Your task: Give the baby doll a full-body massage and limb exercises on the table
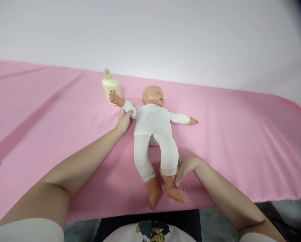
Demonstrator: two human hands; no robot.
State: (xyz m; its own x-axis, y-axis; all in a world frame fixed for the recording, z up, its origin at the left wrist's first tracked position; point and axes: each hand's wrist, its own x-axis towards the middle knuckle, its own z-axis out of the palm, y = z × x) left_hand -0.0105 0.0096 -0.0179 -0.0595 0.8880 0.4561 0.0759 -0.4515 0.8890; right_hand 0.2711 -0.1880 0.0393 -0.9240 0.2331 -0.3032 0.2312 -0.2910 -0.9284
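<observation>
Doll of white cloth and tan plastic lies between our left hand, gripping its sleeved arm, and our right hand, wrapped around its lower leg.

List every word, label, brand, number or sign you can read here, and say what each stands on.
No readable text anywhere.
Pump bottle: a dark printed mark, too small to read.
Shirt at the bottom edge: a cartoon print, no legible lettering.
Baby doll and pink cloth: no lettering visible.
</observation>
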